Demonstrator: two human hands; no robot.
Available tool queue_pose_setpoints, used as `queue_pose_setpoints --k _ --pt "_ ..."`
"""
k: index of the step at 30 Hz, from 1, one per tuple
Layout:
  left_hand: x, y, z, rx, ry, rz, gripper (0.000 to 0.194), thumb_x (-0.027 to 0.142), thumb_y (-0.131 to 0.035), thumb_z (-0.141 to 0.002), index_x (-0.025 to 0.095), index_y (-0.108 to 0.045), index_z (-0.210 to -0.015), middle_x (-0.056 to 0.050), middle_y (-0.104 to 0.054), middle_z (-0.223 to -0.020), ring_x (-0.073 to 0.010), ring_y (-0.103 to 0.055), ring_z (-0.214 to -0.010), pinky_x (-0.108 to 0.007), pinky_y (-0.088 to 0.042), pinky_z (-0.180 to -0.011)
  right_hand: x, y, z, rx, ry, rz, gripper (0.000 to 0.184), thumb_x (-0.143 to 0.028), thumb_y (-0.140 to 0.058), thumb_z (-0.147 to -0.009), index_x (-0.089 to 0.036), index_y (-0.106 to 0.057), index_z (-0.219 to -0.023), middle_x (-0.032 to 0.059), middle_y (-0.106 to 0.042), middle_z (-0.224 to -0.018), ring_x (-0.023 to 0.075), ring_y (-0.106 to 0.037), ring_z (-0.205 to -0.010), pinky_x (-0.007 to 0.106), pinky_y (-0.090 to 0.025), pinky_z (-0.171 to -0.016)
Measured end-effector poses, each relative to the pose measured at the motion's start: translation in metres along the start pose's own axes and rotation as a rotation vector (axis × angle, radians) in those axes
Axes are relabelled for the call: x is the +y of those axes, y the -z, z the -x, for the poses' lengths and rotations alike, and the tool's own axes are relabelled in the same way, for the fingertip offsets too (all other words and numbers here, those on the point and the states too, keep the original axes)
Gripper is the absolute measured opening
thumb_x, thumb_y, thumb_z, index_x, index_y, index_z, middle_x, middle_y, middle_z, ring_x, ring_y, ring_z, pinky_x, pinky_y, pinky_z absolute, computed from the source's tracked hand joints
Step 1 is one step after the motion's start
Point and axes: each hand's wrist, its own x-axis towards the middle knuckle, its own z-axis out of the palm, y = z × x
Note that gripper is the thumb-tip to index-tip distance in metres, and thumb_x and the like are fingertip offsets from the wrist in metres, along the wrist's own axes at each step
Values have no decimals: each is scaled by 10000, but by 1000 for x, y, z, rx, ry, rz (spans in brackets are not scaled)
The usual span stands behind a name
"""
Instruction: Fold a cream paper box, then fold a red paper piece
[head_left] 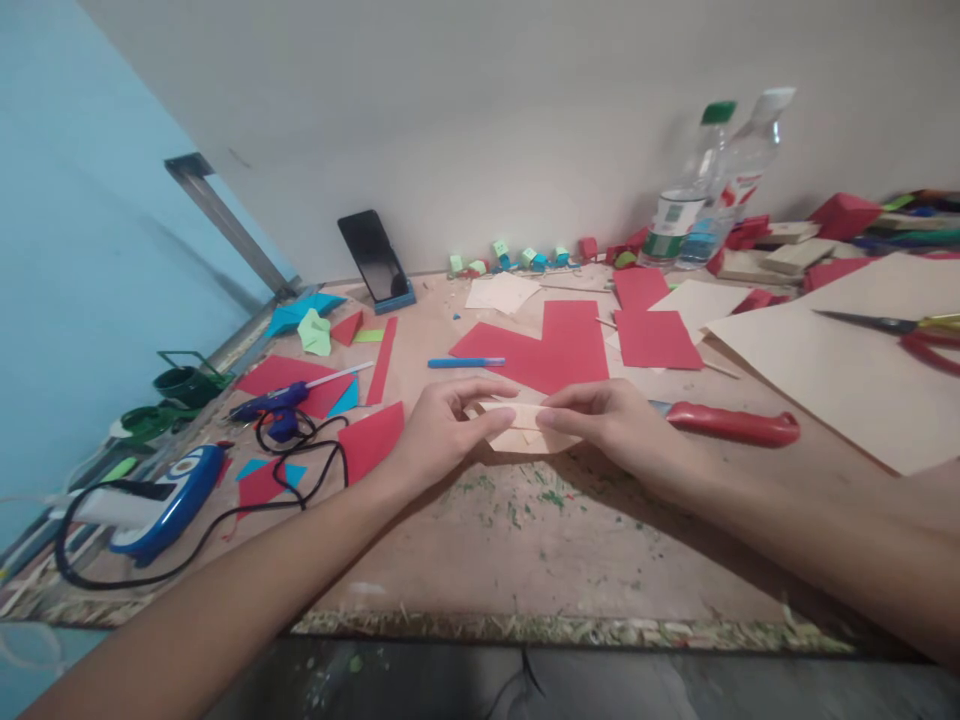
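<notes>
Phone (373, 258) on a blue stand (397, 301), two bottles (677, 220) (one green-capped), blue glue gun (279, 402)

So my spot's basically a papercraft corner, could be a home or a little workshop, can't tell which. The desk (420, 570) is bare wood with a rough, flaky front edge, a blue wall (52, 200) to the left and a pale wall (465, 120) behind. Glue gun (282, 402) near the left edge, scissors (909, 328) by the right, red paper (576, 342) across the middle, tiny cubes (501, 248) along the back edge. Even the cream paper (521, 441) I'm holding fits (yeah, those green scraps (553, 498) are a mess).
</notes>
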Motion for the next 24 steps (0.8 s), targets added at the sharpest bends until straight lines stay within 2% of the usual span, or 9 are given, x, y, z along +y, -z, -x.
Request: queue_pose_setpoints --k 3,5,11,17,20,24 --pt "-1 -1 -1 -3 162 157 233 358 -840 -750 153 -790 -848 -52 -735 -738 -165 -637 -601 -274 -507 -529 1 1 0 1 4 6 258 -422 -768 -825 -173 -833 -847 45 -777 -822 190 -634 -752 320 -460 -731" --pt "-1 0 -3 20 219 221 243 364 -856 -721 148 -771 -791 -38 -703 -677 -157 -622 -553 -261 -492 -485 2 1 0 1 0 7 246 -409 -771 -820 -173 -834 -843 44 -772 -815 182 -623 -739 311 -449 -711" --pt "0 3 -6 62 165 209 233 345 -853 -734 124 -791 -775 -47 -721 -714 -123 -620 -596 -223 -483 -538 5 4 -2 -21 -13 -13 264 -418 -777 -803 -157 -813 -800 41 -727 -747 167 -587 -678 290 -408 -622" --pt "-3 4 -7 67 200 241 272 383 -890 -706 144 -770 -750 -31 -701 -671 -130 -617 -579 -234 -479 -527 6 4 -3 -48 -5 20 282 -424 -772 -813 -149 -832 -834 34 -713 -736 155 -566 -665 288 -404 -630" --pt "-5 6 -7 23 221 216 300 370 -939 -649 155 -784 -790 -33 -718 -694 -137 -631 -593 -232 -481 -523 5 4 -3 -41 5 34 276 -416 -777 -809 -149 -838 -851 28 -707 -728 154 -566 -665 286 -404 -631" --pt "-5 6 -7 -18 250 227 284 386 -919 -679 147 -788 -754 -37 -713 -667 -131 -613 -557 -230 -469 -503 4 3 -2 -33 -12 35 293 -426 -798 -787 -141 -835 -845 30 -701 -718 153 -560 -654 286 -402 -615"
